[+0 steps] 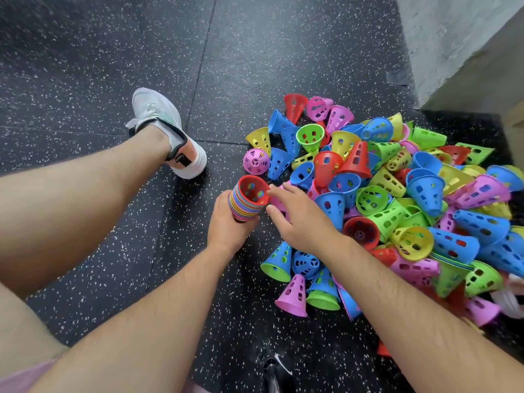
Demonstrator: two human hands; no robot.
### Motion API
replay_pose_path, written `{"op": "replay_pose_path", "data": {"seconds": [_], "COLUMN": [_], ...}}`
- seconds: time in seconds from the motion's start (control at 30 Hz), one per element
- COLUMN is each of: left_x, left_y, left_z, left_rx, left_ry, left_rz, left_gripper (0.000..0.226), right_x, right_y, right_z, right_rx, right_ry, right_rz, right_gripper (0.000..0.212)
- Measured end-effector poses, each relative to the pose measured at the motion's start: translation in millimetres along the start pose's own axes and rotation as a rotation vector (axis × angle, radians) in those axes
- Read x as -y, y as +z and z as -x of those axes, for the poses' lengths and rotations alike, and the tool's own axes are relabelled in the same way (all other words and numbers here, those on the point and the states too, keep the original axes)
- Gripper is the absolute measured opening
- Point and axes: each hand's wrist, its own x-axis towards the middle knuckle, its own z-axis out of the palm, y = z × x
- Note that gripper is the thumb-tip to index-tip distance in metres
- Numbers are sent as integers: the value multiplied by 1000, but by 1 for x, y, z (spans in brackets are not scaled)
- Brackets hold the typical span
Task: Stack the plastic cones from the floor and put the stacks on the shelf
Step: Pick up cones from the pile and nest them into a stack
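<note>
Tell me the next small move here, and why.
Probably close the right hand on the pink cone between its fingers and nest it into the stack. The left hand grips that stack with its open end toward the pile; whether the right hand grips yet is unclear.

- White sneaker (170, 131) with a black heel strap.
- Grey concrete wall (459, 46), far up and right of the sneaker.
- Grey tape patch (397, 78), right of the sneaker.
- Dark shoe (276, 373), white-marked, well below the sneaker.
</note>
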Motion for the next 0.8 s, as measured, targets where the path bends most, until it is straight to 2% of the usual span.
{"op": "replay_pose_path", "data": {"seconds": [0.1,0.2,0.33,0.47,0.57,0.7,0.8], "left_x": [-2,-2,0,2,9,14,15], "left_y": [1,0,2,0,-3,-9,-9], "left_z": [1,2,4,6,8,12,12], "left_rx": [26,66,105,78,47,24,11], "left_ry": [33,60,77,73,66,60,67], "left_rz": [-12,-17,-26,-18,-41,-59,-60], "left_gripper": [55,54,65,56,52,52,55], "right_x": [-6,-22,-39,-39,-33,-26,-22], "right_y": [-2,-2,5,20,38,61,66], "right_z": [3,4,10,14,16,15,14], "right_rx": [-136,-200,-121,-108,-29,58,131], "right_ry": [3,49,75,13,-42,-94,-91], "right_rz": [21,245,374,397,408,432,455], "right_gripper": [27,21,28,25,33,30,45]}}
